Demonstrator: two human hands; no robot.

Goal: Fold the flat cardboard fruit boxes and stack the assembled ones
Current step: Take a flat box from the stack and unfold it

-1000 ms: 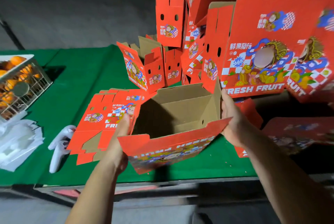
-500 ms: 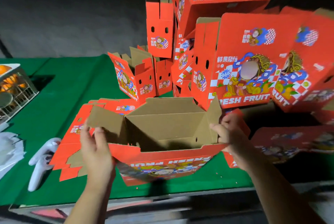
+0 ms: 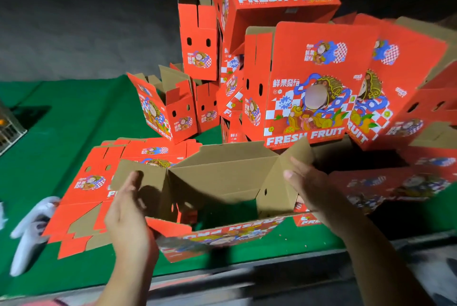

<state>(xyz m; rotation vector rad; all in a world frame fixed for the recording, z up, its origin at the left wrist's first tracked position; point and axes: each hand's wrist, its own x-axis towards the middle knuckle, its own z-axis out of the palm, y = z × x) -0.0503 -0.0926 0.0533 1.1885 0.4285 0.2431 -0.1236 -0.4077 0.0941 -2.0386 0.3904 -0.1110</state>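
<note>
A half-formed red fruit box (image 3: 222, 231) stands open on the green table (image 3: 61, 120) right in front of me, brown inside up, with the green cloth showing through its bottom. My left hand (image 3: 128, 209) presses with straight fingers against the box's left brown flap (image 3: 141, 174). My right hand (image 3: 309, 187) lies with straight fingers on the right brown flap (image 3: 294, 157). A stack of flat red boxes (image 3: 99, 182) lies left of the open box. Assembled red boxes (image 3: 309, 83) are piled up behind it and to the right.
A smaller open box (image 3: 168, 110) stands behind the flat stack. White handheld controllers (image 3: 29, 231) lie at the near left. A wire basket (image 3: 10, 127) sits at the left edge. The table's front edge (image 3: 247, 266) runs just below the box.
My hands left the box's side walls and moved onto the end flaps, which now stand spread outward. The view has shifted up and closer to the box.
</note>
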